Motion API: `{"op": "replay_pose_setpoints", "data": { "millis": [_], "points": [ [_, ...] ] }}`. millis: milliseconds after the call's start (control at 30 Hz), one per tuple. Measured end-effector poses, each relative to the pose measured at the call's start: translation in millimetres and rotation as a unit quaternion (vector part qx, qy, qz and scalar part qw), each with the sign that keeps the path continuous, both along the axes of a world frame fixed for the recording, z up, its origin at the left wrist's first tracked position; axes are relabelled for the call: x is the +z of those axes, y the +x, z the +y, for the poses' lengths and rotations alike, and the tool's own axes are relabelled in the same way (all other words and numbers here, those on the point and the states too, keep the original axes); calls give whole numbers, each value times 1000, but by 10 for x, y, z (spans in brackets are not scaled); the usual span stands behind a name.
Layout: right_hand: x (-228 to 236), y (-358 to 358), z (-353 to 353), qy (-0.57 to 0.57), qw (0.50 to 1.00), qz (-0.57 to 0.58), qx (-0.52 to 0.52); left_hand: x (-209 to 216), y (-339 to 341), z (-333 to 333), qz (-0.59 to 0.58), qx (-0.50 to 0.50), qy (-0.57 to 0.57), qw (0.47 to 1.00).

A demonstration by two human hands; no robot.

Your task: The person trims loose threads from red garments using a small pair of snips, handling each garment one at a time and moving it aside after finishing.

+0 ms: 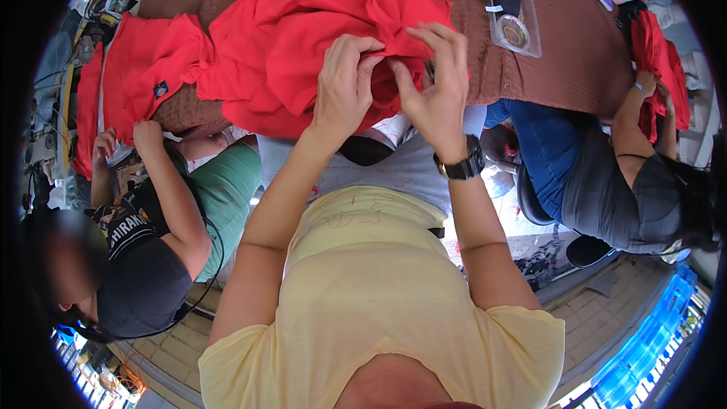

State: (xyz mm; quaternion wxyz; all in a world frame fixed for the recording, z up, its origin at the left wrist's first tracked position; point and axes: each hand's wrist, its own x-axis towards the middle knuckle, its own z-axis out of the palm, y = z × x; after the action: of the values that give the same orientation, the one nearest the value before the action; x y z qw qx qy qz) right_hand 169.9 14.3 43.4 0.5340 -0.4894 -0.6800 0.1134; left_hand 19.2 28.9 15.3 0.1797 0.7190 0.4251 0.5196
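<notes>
A large piece of red fabric, a garment [280,38], lies bunched over the table edge in front of me. My left hand [344,76] pinches a raised fold of it between thumb and fingertips. Close beside that fold is my right hand [443,83], wearing a black wristwatch [460,160]. Its fingers are curved and apart from the thumb, with red fabric showing in the gap. The thumb tip is at the fold. Nothing can be made out in the right hand; any needle or thread is too small to see.
A brown quilted cover [568,68] lies on the table. On it, a clear plastic tray [522,36] holds small items. At my left, a co-worker handles a red garment [148,68] with a dark label; at my right, another person holds red cloth [657,68].
</notes>
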Motion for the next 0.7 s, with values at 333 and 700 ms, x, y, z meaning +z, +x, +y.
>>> {"op": "replay_pose_setpoints", "data": {
  "millis": [333,700],
  "points": [
    [153,202,379,-208,961,16,181,226,-323,202,-10,-71,-76,995],
    [254,88,262,-267,954,60,119,200,-112,-119,-88,22,-45,995]
  ]
}}
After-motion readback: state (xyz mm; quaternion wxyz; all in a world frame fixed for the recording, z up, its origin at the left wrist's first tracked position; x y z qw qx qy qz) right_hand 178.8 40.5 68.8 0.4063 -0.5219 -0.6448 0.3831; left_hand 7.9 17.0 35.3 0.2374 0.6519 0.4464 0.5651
